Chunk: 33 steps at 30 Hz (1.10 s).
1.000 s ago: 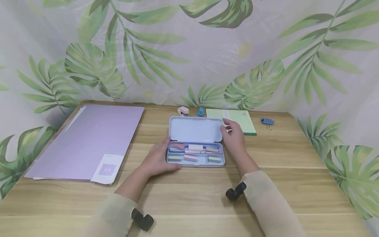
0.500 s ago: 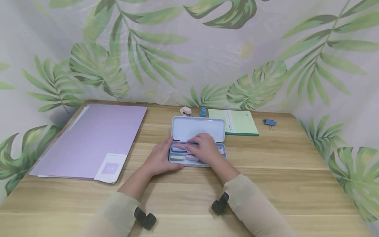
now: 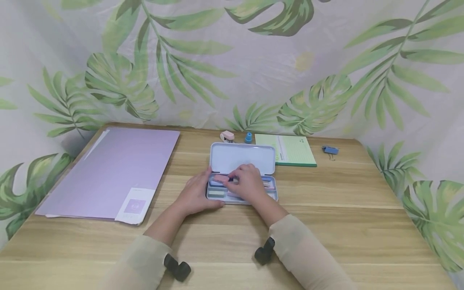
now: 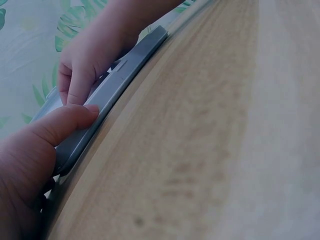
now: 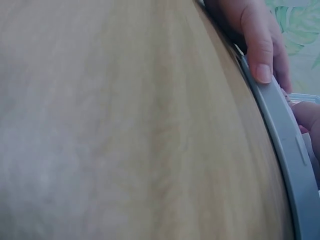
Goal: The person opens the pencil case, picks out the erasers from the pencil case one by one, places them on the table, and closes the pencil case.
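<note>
A light-blue pencil case (image 3: 243,158) lies with its lid up on the wooden table. My left hand (image 3: 195,193) grips its left end, the thumb (image 4: 75,117) along the front wall. Over the case's rear compartment, my right hand (image 3: 249,184) has its thumb and forefinger together at the right end of a pink eraser (image 3: 220,178), seemingly pinching it. The fingertips are partly hidden. A pale green block (image 3: 216,193) lies in the front left compartment. My right hand covers much of the case's middle.
Behind the case stand a pink stapler-like item (image 3: 227,136) and a small blue cone-shaped item (image 3: 248,137). A green notebook (image 3: 297,150) lies behind right, with a blue binder clip (image 3: 330,150) farther right. A large purple folder (image 3: 112,173) covers the table's left.
My right hand has moved left from the lid's right edge into the case, then drawn back slightly, uncovering the pink eraser. My left hand keeps its hold on the left end.
</note>
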{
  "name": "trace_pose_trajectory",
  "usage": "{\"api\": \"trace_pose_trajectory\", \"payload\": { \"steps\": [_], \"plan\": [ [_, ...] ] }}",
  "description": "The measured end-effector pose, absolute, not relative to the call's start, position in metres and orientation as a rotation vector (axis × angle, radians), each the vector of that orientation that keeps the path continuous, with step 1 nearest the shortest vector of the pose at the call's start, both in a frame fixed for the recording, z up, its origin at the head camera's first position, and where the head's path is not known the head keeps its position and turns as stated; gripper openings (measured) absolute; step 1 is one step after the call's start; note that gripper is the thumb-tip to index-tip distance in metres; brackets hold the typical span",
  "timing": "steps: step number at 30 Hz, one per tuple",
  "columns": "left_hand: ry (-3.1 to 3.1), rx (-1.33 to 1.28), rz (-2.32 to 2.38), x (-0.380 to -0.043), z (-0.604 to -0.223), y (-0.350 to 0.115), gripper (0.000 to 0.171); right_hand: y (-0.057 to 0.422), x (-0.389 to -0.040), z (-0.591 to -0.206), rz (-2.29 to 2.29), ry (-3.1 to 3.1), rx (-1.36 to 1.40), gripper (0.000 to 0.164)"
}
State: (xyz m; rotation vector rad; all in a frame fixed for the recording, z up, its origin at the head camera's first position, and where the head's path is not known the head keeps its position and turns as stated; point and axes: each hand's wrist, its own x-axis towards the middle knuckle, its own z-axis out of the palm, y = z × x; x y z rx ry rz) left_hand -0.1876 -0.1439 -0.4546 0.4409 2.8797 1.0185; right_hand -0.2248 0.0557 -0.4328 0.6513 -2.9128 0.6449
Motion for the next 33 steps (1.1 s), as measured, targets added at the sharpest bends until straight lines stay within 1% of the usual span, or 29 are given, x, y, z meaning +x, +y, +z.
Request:
{"api": "trace_pose_trajectory", "payload": {
  "steps": [5, 9, 13, 18, 21, 26, 33],
  "plan": [
    [2.876, 0.434, 1.027, -0.187, -0.456, -0.143, 0.122, 0.060, -0.224, -0.432, 0.812, -2.904, 0.598, 0.030],
    [2.876, 0.418, 1.029, -0.187, -0.456, -0.143, 0.123, 0.077, -0.221, -0.424, 0.955, -2.835, 0.521, 0.028],
    [2.885, 0.427, 1.029, -0.188, -0.456, -0.142, 0.123, 0.111, -0.217, -0.417, 1.099, -2.778, 0.394, 0.031],
    [2.881, 0.430, 1.017, -0.188, -0.454, -0.142, 0.123, 0.172, -0.210, -0.416, 1.260, -2.787, 0.030, 0.038],
    [2.883, 0.424, 1.018, -0.189, -0.453, -0.142, 0.123, 0.209, -0.209, -0.422, 1.266, -2.767, -0.113, 0.042],
    [2.883, 0.411, 1.017, -0.190, -0.454, -0.143, 0.124, 0.254, -0.210, -0.435, 1.176, -2.768, -0.226, 0.046],
    [2.869, 0.406, 1.022, -0.190, -0.455, -0.142, 0.125, 0.275, -0.211, -0.446, 1.069, -2.898, -0.295, 0.048]
  ]
}}
